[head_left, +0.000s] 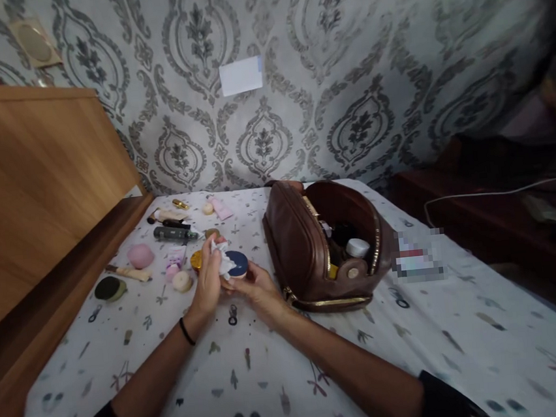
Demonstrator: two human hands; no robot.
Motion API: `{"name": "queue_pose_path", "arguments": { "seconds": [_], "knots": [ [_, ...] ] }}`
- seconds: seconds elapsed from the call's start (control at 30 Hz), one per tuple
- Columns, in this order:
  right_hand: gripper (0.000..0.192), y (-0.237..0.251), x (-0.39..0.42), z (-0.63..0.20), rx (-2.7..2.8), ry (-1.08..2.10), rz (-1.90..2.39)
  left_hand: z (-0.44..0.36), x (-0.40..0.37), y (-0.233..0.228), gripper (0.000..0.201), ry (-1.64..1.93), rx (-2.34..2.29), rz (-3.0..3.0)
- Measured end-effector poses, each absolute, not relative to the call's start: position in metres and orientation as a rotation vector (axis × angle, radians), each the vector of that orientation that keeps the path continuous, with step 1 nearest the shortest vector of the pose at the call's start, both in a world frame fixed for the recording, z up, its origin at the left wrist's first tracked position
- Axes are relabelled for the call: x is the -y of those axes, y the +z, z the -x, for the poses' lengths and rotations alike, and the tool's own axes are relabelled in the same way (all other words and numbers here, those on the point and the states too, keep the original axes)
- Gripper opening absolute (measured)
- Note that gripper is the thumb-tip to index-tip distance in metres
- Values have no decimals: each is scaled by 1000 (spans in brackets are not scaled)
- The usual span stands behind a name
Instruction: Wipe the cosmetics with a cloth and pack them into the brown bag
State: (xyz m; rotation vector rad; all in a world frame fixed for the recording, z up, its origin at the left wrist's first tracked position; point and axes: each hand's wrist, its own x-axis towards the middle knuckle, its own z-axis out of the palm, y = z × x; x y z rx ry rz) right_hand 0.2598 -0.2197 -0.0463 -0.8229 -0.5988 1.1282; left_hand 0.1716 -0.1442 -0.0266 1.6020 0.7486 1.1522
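Note:
My right hand (257, 288) is closed round a small round jar with a dark blue lid (237, 265). A crumpled white tissue (224, 258) is gripped in my left hand (207, 282) and pressed against the left side of that lid. Just left of my left hand sit a gold-coloured round item (196, 261) and a small cream-coloured pot (181, 281). To the right of my hands stands a brown leather bag (296, 246), unzipped, with a white-lidded jar (357, 248) and other items inside. My fingers partly hide the jar's lower part.
On the left of the patterned cloth (216, 385) lie a pink sponge (140, 255), a dark-lidded jar (110, 289), a brush (129, 272), a dark green bottle (175, 234) and a pink tube (219, 207). A wooden panel (43, 172) borders the left side.

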Motion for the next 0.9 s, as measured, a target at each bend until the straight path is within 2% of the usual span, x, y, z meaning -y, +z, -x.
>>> {"name": "queue_pose_path", "arguments": {
  "seconds": [0.17,0.57,0.9],
  "knots": [
    [36,-42,222,-262,502,1204,684,-170,152,-21,31,1136,-729,-1690],
    [37,-38,229,-261,511,1180,721,-169,155,-14,52,1060,-657,-1762],
    [27,-41,225,-271,346,1219,616,-171,147,-24,40,976,-800,-1521]
  ]
}}
